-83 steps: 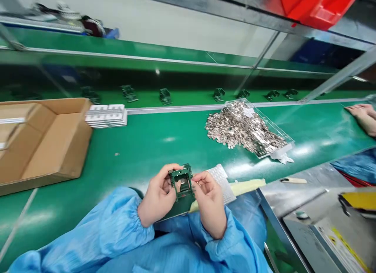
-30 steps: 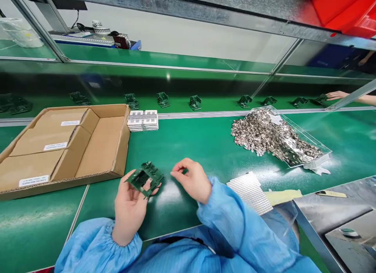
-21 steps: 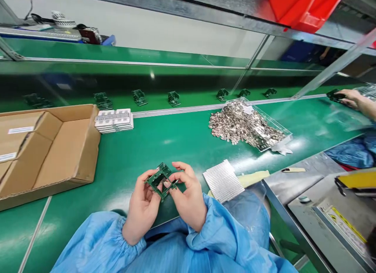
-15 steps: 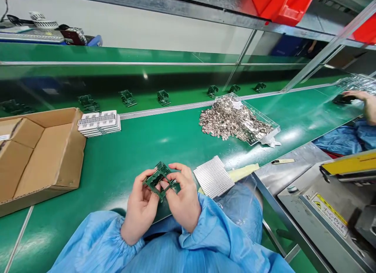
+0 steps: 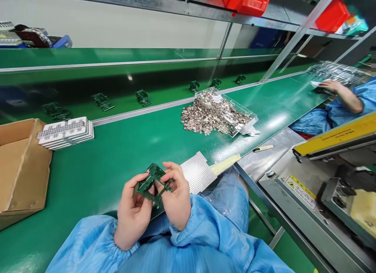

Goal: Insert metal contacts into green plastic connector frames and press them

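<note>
A green circuit board panel [image 5: 153, 178] with cut-out openings is held above the table edge, close to my lap. My left hand [image 5: 133, 210] grips its left side between thumb and fingers. On the right side, my right hand [image 5: 177, 196] has its fingers closed around the panel, the thumb near an opening. Fingers cover part of the board, and any small part between them cannot be made out. Beside my right wrist lies a ribbed silver sheet [image 5: 198, 173]. A heap of small metal pieces [image 5: 202, 115] spills from a clear tray [image 5: 249, 124] farther off.
A cardboard box [image 5: 35, 179] and a stack of white trays [image 5: 69, 132] stand at left. Several green boards [image 5: 143, 97] sit along the back belt. A grey machine [image 5: 296, 187] and a knife [image 5: 263, 148] are at right, near a co-worker's hand [image 5: 330, 85].
My view has turned to the right, so the scene shifts left and more of the co-worker's arm shows. The board in my hands has tilted slightly; both hands still hold it.
</note>
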Demonstrator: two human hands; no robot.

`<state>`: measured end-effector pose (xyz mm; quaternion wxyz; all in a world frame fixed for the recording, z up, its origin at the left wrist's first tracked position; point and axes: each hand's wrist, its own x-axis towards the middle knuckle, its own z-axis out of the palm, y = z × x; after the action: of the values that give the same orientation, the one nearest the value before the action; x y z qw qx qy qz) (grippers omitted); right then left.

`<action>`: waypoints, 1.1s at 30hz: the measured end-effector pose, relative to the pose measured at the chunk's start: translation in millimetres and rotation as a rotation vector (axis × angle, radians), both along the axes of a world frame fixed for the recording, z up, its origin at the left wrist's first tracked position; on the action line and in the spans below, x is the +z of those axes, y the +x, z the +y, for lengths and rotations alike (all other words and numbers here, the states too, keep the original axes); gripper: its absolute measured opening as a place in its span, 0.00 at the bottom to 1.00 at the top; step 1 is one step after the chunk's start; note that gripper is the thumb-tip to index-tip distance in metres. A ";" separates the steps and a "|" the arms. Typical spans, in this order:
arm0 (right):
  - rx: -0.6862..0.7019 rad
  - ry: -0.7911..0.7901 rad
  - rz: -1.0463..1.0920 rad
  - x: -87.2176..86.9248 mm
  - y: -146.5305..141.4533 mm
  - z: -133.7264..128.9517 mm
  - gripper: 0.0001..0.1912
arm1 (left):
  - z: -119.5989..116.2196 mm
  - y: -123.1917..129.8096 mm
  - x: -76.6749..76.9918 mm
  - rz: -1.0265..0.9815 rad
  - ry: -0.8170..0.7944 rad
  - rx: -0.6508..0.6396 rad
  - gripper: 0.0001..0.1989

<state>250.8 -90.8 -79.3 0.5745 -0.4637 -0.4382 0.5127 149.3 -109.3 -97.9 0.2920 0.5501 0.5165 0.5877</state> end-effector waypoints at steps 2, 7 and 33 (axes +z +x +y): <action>-0.009 -0.035 0.107 -0.2 3.4 -1.5 0.08 | -0.4 3.0 2.9 0.019 0.000 -0.021 0.16; 0.045 0.072 -0.040 7.6 41.0 -12.4 0.27 | 3.2 4.2 13.5 0.052 -0.085 -0.174 0.15; -1.317 0.281 -0.548 46.0 341.7 -280.1 0.34 | 6.1 461.0 127.2 0.488 0.272 -1.537 0.37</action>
<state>592.4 -370.9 -33.4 0.6878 -0.6649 -0.2579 -0.1352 610.2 -103.2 29.4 0.4234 0.8937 -0.0319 0.1449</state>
